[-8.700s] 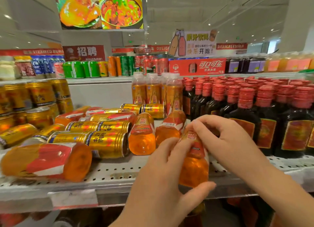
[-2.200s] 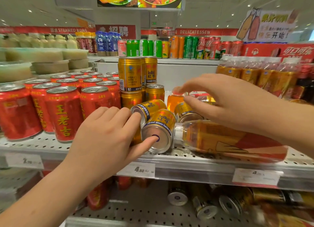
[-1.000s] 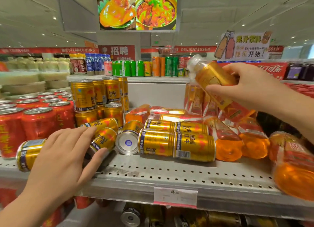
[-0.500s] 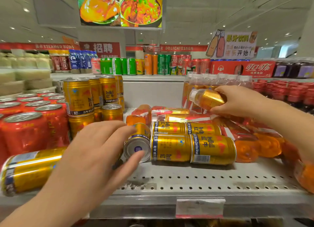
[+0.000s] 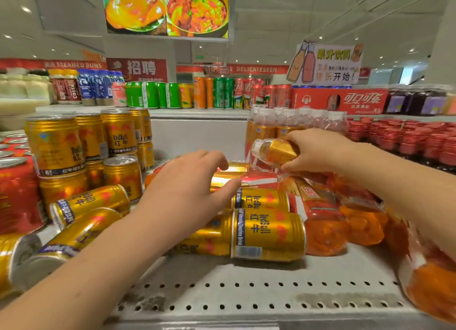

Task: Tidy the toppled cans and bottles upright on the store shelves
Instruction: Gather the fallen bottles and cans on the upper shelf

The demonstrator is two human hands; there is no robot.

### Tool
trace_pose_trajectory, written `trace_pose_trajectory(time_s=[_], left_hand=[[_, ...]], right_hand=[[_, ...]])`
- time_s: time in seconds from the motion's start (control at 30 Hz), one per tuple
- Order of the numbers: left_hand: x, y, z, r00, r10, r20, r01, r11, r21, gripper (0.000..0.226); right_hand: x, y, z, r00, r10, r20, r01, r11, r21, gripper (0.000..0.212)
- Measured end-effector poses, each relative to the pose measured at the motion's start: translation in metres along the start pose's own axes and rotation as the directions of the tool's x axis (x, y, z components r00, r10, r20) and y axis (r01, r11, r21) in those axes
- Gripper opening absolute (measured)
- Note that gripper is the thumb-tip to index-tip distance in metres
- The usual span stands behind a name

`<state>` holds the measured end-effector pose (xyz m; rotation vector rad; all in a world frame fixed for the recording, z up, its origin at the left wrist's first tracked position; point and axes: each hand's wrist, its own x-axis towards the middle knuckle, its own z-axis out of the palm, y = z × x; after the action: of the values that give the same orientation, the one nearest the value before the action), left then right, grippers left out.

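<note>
My right hand (image 5: 318, 152) grips an orange drink bottle (image 5: 274, 152) with a white cap, tilted with the cap to the left, above the pile and in front of the upright bottles (image 5: 296, 122). My left hand (image 5: 190, 194) hovers, fingers spread, over toppled gold cans (image 5: 269, 233) in the shelf's middle and holds nothing. More gold cans (image 5: 91, 201) lie on their sides at the left. Several orange bottles (image 5: 323, 221) lie toppled at the right. Upright gold cans (image 5: 116, 132) are stacked at the back left.
Red cans (image 5: 17, 194) stand at the far left, red-capped dark bottles (image 5: 419, 144) at the far right. The perforated grey shelf (image 5: 246, 292) has a bare front strip. A higher shelf behind carries mixed coloured cans (image 5: 172, 95) and a red carton (image 5: 345, 101).
My left hand has moved right and forward, off the left cans and over the middle cans. My right hand has lowered the bottle toward the upright row.
</note>
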<state>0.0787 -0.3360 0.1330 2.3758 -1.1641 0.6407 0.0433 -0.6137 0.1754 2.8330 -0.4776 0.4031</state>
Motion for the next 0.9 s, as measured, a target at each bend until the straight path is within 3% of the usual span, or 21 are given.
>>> trace_pose_trajectory(time_s=[0.3,0.67,0.8,0.9], left_hand=[[0.021,-0.002,0.016,0.992,-0.095,0.078,0.092,0.995,0.040,0.047],[0.025,-0.008,0.022,0.987,-0.117,0.108,0.120,0.992,-0.027,0.034],[0.022,-0.006,0.020,0.992,-0.116,0.059,0.117,0.993,-0.012,0.033],[0.019,-0.002,0.019,0.994,-0.111,0.010,0.110,0.994,0.017,0.032]], right_hand=[[0.029,0.009,0.020,0.997,-0.031,0.075,0.033,0.999,-0.025,0.040],[0.045,0.023,0.028,0.937,0.002,0.349,-0.005,1.000,0.007,0.074],[0.042,0.024,0.032,0.915,0.003,0.403,-0.009,1.000,0.014,0.074],[0.035,0.018,0.027,0.925,-0.024,0.380,-0.021,0.993,0.113,0.072]])
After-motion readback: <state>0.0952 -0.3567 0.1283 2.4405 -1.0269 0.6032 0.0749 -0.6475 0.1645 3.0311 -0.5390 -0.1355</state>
